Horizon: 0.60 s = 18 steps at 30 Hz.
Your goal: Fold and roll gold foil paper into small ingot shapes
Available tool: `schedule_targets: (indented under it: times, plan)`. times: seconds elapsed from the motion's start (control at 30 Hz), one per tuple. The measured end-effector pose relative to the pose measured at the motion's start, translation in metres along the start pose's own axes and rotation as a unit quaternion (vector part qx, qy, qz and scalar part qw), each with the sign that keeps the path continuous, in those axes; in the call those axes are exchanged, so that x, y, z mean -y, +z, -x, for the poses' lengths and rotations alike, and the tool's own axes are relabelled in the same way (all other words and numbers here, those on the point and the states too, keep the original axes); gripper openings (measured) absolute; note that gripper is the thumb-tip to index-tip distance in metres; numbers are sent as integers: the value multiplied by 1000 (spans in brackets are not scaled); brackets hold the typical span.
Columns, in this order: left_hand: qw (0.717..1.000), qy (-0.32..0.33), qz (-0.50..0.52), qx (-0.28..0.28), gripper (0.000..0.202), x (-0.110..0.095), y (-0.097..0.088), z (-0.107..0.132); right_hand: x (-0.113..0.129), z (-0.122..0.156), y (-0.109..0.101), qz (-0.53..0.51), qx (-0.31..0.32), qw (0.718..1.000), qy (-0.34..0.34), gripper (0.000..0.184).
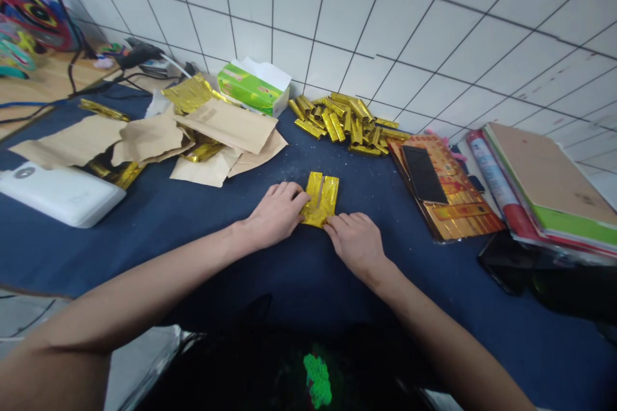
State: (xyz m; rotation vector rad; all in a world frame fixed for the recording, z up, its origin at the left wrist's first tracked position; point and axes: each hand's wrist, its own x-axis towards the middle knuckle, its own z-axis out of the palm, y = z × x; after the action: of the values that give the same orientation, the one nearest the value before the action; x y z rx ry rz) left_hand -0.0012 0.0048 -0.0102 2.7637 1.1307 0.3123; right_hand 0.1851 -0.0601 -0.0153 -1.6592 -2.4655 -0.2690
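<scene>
Gold foil strip (319, 200), folded and thin, lies on the blue worktop (226, 270) between the hands; it is likely light, stiff at its creases and slippery, and best taken by its folded edges. Left hand (276, 214) and right hand (355, 244) form narrow grips, fingers on its lower edges, though whether either pinches it is hidden; folded gold pieces (344, 123) lie heaped beyond, kraft paper (226, 128) further left
</scene>
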Motion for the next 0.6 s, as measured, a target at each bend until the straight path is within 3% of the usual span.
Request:
schedule_targets:
  times: [0.1, 0.2, 0.27, 0.4, 0.6]
  plan:
    - [1000, 12, -3, 8, 20, -1, 0, 0, 0, 1, 0, 1, 1, 1000, -1, 21]
    - [1000, 25, -12, 0, 28, -1, 0, 2, -1, 1, 1, 4, -4, 1000, -2, 21]
    - [998, 58, -32, -14, 32, -2, -1, 3, -1, 1, 1, 4, -7, 1000, -3, 22]
    - [989, 126, -74, -9, 19, -4, -4, 4, -2, 1, 1, -2, -2, 1000, -4, 21]
    - [985, 114, -130, 15, 19, -12, -10, 8, 1, 4, -7, 16, 27, 999, -13, 25]
